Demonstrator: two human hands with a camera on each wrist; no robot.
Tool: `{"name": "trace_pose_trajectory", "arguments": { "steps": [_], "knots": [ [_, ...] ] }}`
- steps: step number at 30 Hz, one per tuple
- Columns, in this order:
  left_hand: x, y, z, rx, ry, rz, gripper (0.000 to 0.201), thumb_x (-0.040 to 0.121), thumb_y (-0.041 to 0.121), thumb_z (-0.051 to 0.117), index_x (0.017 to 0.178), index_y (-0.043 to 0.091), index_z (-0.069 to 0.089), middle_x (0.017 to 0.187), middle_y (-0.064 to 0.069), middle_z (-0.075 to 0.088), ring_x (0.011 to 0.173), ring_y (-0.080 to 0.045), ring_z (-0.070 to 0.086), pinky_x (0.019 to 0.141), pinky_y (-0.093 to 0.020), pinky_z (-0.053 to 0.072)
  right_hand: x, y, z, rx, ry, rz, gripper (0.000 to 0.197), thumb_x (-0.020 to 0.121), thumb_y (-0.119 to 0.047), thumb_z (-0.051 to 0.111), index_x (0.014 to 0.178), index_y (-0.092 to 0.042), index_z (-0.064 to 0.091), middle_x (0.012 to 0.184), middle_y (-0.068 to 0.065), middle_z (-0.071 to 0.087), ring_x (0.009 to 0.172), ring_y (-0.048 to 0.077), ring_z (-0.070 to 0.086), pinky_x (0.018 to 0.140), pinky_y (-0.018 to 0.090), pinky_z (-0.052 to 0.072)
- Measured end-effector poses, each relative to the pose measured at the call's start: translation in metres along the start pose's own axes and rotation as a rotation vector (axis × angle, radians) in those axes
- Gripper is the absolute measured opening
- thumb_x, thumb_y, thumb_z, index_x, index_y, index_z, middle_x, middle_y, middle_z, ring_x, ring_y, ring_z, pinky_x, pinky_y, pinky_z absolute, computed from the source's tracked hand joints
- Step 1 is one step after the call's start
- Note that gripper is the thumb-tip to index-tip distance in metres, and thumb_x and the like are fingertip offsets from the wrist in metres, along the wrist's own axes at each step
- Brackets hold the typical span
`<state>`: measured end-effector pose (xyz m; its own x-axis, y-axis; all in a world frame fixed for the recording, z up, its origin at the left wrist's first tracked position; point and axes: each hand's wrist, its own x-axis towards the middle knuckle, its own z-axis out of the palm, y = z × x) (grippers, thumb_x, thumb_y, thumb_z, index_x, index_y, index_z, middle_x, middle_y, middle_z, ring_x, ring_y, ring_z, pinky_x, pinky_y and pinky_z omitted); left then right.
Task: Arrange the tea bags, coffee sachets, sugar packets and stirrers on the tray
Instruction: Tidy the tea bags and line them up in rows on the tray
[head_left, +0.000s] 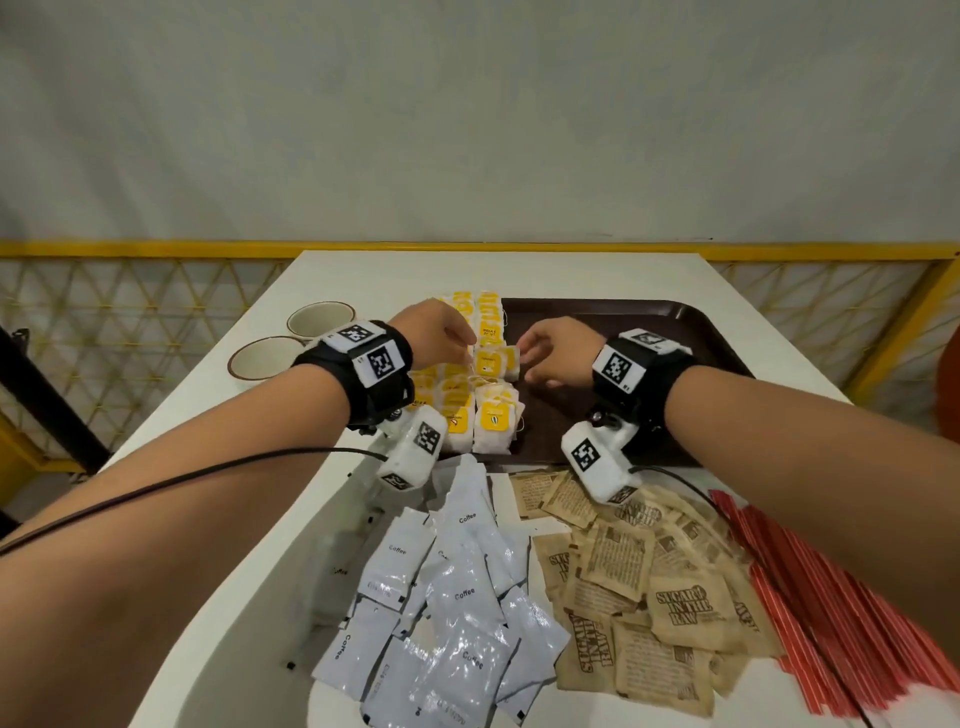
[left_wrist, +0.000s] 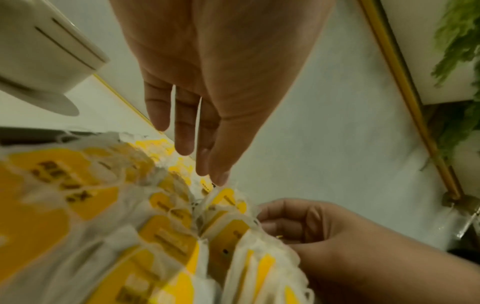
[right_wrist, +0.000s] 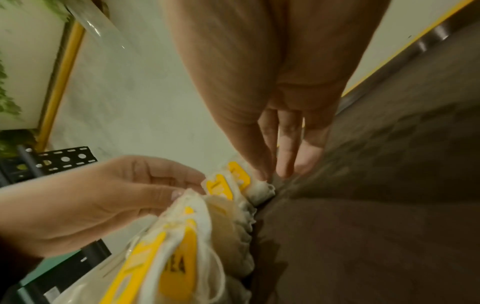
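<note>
From the head view, both hands meet over the tea bags (head_left: 491, 384) stacked along the brown tray's (head_left: 691, 332) left edge, while coffee sachets (head_left: 452, 613), sugar packets (head_left: 649, 587) and red stirrers (head_left: 836, 613) wait on the counter (head_left: 260, 545). At the left wrist, the left hand (left_wrist: 221, 92) reaches down with fingers loosely straight, tips brushing one tag; squaring the rows with light nudges should avoid snagging strings. At the right wrist, the right hand (right_wrist: 280, 102) touches a bag's edge, though blur hides whether it pinches.
</note>
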<state>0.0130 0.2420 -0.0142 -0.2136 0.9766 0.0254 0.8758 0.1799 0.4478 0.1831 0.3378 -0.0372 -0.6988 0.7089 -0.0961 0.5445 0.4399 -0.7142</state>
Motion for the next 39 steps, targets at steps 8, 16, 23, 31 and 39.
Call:
{"name": "trace_pose_trajectory", "arguments": {
  "steps": [8, 16, 23, 31, 39],
  "knots": [
    [0.019, 0.008, 0.007, 0.108, -0.057, 0.049, 0.011, 0.082, 0.022, 0.073, 0.086, 0.013, 0.069, 0.090, 0.003, 0.062, 0.088, -0.013, 0.057, 0.075, -0.025, 0.043, 0.018, 0.006, -0.003, -0.095, 0.001, -0.032, 0.013, 0.088, -0.008, 0.064, 0.078, -0.015, 0.061, 0.085, 0.011, 0.064, 0.073, 0.017, 0.060, 0.062, 0.029, 0.056],
    [0.022, 0.002, 0.002, 0.088, -0.149, 0.089, 0.010, 0.084, 0.020, 0.069, 0.079, 0.020, 0.060, 0.077, 0.013, 0.056, 0.072, -0.005, 0.051, 0.061, -0.019, 0.039, 0.023, 0.005, -0.020, 0.101, 0.001, 0.035, 0.009, 0.093, -0.005, 0.056, 0.087, -0.011, 0.051, 0.078, 0.009, 0.060, 0.065, 0.015, 0.062, 0.063, 0.031, 0.056],
    [0.019, 0.004, -0.003, 0.114, -0.225, 0.113, 0.007, 0.090, 0.022, 0.062, 0.090, 0.019, 0.056, 0.074, 0.017, 0.050, 0.072, -0.004, 0.046, 0.074, -0.023, 0.036, 0.030, -0.006, -0.006, 0.001, -0.149, 0.020, 0.018, 0.092, -0.005, 0.055, 0.079, -0.016, 0.051, 0.075, 0.002, 0.059, 0.062, 0.011, 0.061, 0.055, 0.025, 0.050],
    [0.022, -0.001, 0.002, -0.028, -0.128, 0.035, 0.013, 0.083, 0.016, 0.070, 0.076, 0.021, 0.061, 0.072, 0.010, 0.060, 0.071, -0.006, 0.055, 0.065, -0.019, 0.044, 0.042, -0.005, 0.001, 0.132, -0.076, 0.133, 0.020, 0.092, 0.000, 0.055, 0.077, -0.010, 0.047, 0.069, 0.014, 0.061, 0.054, 0.016, 0.064, 0.055, 0.026, 0.055],
    [0.023, 0.000, 0.005, -0.088, -0.149, -0.002, 0.015, 0.079, 0.018, 0.075, 0.071, 0.024, 0.064, 0.075, 0.006, 0.065, 0.081, -0.013, 0.061, 0.084, -0.030, 0.050, 0.035, -0.010, -0.004, 0.202, -0.126, 0.108, 0.027, 0.077, 0.007, 0.072, 0.074, -0.011, 0.051, 0.069, 0.011, 0.064, 0.061, 0.019, 0.068, 0.063, 0.030, 0.058]
  ]
}}
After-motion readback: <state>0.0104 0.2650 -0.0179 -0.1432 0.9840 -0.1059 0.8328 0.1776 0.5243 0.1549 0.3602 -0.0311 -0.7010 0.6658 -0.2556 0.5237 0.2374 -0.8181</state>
